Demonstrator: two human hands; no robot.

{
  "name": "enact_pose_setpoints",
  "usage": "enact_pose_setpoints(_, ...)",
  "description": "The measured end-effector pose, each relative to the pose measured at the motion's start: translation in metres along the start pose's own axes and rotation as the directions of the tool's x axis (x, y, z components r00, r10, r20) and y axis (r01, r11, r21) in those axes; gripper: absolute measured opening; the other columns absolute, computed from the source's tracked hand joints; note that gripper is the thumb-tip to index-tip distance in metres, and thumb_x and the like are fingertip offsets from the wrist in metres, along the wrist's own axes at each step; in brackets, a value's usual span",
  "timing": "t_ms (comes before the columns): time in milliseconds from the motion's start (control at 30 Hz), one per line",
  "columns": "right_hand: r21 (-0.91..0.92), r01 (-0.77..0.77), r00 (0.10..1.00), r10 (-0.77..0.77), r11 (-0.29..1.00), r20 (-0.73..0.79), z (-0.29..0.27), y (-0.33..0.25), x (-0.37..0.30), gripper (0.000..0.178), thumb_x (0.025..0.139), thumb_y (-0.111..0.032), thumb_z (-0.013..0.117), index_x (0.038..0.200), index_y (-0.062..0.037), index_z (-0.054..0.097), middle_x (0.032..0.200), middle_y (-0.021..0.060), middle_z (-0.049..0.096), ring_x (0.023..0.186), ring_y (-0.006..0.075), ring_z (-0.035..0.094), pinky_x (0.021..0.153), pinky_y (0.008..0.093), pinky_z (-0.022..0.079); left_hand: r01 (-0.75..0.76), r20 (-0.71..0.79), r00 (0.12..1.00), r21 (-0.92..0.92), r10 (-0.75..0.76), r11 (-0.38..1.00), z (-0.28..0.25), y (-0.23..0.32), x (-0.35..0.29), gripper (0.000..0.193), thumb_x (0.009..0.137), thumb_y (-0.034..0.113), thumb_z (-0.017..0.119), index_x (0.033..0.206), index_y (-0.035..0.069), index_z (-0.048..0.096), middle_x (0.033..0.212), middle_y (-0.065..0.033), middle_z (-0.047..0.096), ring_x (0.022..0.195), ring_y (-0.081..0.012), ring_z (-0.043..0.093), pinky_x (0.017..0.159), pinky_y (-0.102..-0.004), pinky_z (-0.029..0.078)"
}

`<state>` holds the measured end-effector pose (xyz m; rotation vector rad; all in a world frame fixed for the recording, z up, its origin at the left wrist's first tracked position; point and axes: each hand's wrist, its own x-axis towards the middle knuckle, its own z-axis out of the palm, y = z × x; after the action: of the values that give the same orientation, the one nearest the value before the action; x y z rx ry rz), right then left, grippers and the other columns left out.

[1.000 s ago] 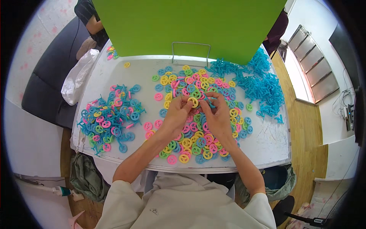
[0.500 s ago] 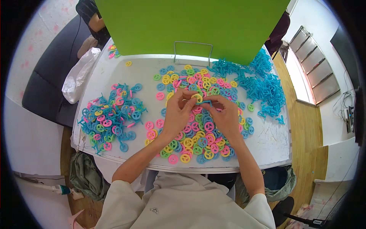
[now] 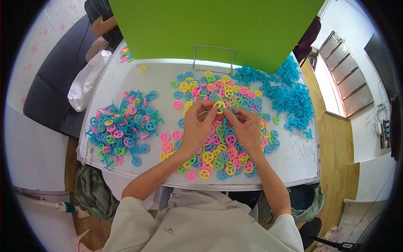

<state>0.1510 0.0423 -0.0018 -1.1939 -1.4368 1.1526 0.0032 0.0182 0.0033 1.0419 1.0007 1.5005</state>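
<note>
My left hand (image 3: pixel 197 130) pinches a small yellow plastic wheel (image 3: pixel 219 105) between thumb and fingertips. Close against it, my right hand (image 3: pixel 247 130) grips a thin blue plastic piece (image 3: pixel 230 110) whose inner end meets the wheel; whether it sits in the wheel's hub is too small to tell. Both hands are held over a spread heap of loose spoked wheels (image 3: pixel 208 156) in pink, yellow, green and blue. At the far right lies a pile of blue stick-like pieces (image 3: pixel 294 98). To the left is a mixed pile of wheels with blue pieces (image 3: pixel 121 130).
A tall green panel (image 3: pixel 214 29) stands at the table's far side, with a wire bracket (image 3: pixel 214 45) before it. Beside the table's left edge is a white plastic bag (image 3: pixel 88 82). Another person's arm (image 3: pixel 103 27) shows at the back left. Cloth bags hang below the near edge.
The yellow wheel and the blue piece have been turned between my fingers, and the blue piece now lies more level. My hands stay in nearly the same place.
</note>
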Motion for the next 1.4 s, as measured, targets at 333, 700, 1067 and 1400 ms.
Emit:
enact_pose_setpoints(333,-0.103,0.070,0.992,-0.080,0.992,-0.099,0.006,0.003,-0.003,0.018,0.083,-0.013,0.071,0.093,0.0018,0.067,0.071,0.0074,0.068,0.065,0.0083,0.064,0.059,0.0218,0.049,0.004,-0.037,0.999,0.039,-0.003,0.999,0.000,-0.007,0.001,0.017,0.093,0.004,0.054,0.107,-0.005,0.052,0.100,-0.0121,0.061,0.089,-0.0160,0.065,0.076,-0.0252,0.053)
enact_pose_setpoints(700,-0.047,0.400,0.873,-0.365,0.915,0.325,-0.017,0.002,0.005,0.033,0.084,0.011,0.057,0.113,-0.0035,0.061,0.101,0.0056,0.055,0.098,0.0144,0.058,0.083,0.0271,0.053,0.391,0.197,0.896,0.070,-0.397,0.918,-0.026,0.004,0.020,0.025,0.093,0.018,0.059,0.112,0.003,0.058,0.103,-0.0073,0.063,0.088,-0.0122,0.062,0.068,-0.0299,0.050)
enact_pose_setpoints(1067,0.135,0.192,0.974,-0.206,0.972,0.091,-0.017,-0.001,0.006,0.020,0.086,0.003,0.062,0.106,0.0043,0.062,0.094,0.0080,0.066,0.089,0.0139,0.062,0.073,0.0240,0.051,-0.071,0.063,0.997,0.962,0.036,0.265,-0.081,0.003,0.036,0.022,0.077,0.012,0.071,0.096,0.004,0.064,0.083,-0.0114,0.063,0.074,-0.0219,0.062,0.065,-0.0327,0.049)
enact_pose_setpoints(1400,-0.228,0.311,0.950,-0.295,0.923,0.102,-0.015,0.000,0.006,0.020,0.078,-0.006,0.071,0.097,-0.0001,0.067,0.082,0.0091,0.067,0.074,0.0181,0.063,0.068,0.0282,0.049,0.162,0.147,0.962,0.376,-0.231,0.912,-0.043,0.029,0.027,0.018,0.086,0.017,0.068,0.095,0.002,0.060,0.087,-0.0040,0.066,0.075,-0.0117,0.062,0.067,-0.0265,0.051)
